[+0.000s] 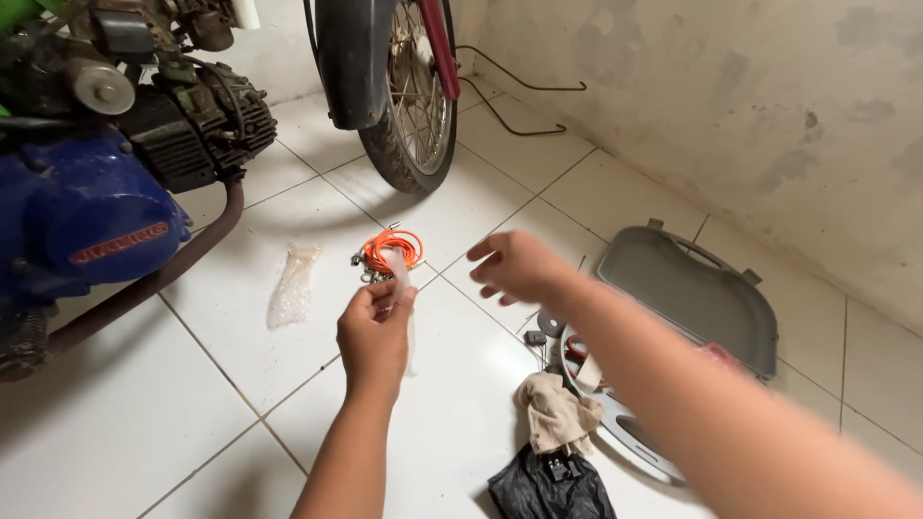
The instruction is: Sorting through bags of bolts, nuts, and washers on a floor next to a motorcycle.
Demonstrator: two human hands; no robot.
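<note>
My left hand [373, 332] is raised over the white tiled floor, pinching a small clear plastic piece [399, 274] between thumb and fingers. My right hand [514, 264] reaches forward beside it with fingers spread and nothing in it, slightly blurred. Just beyond both hands a coil of orange cable [392, 250] with metal end fittings lies on the floor. An empty clear plastic bag [292, 284] lies to the left of the coil.
A blue and green motorcycle engine [106, 183] stands at the left, a motorcycle wheel [415, 96] at the back. A grey plastic cover [687, 298], a beige rag [558, 413], a black bag [550, 485] and small parts lie at the right near the wall.
</note>
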